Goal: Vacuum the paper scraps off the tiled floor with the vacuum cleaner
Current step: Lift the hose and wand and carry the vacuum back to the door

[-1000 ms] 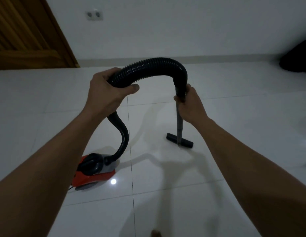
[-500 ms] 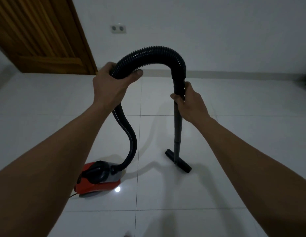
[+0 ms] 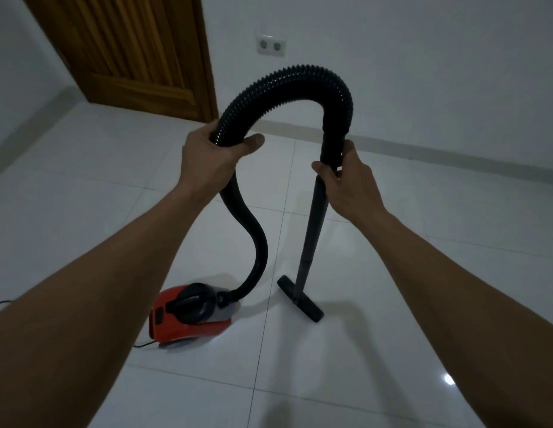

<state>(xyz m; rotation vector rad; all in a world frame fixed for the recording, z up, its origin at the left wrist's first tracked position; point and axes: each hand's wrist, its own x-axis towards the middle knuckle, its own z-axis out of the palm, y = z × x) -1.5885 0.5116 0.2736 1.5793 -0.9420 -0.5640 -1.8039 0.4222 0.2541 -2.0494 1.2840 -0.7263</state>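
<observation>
**Both hands on hose and wand**

The left hand (image 3: pixel 207 156) has its fingers (image 3: pixel 253 142) wrapped round the ribbed black hose (image 3: pixel 300 78). From there the hose arches up and over to the right hand (image 3: pixel 349 183), whose fingers clench the top of the dark wand (image 3: pixel 312 230). Below the right fingers the wand drops to the floor nozzle (image 3: pixel 301 299), which rests on the white tiled floor (image 3: pixel 392 273). Below the left fingers the hose curls down to the red vacuum cleaner (image 3: pixel 188 319), which sits on the floor just left of the nozzle. A wooden door (image 3: pixel 130 47) stands beyond.
</observation>
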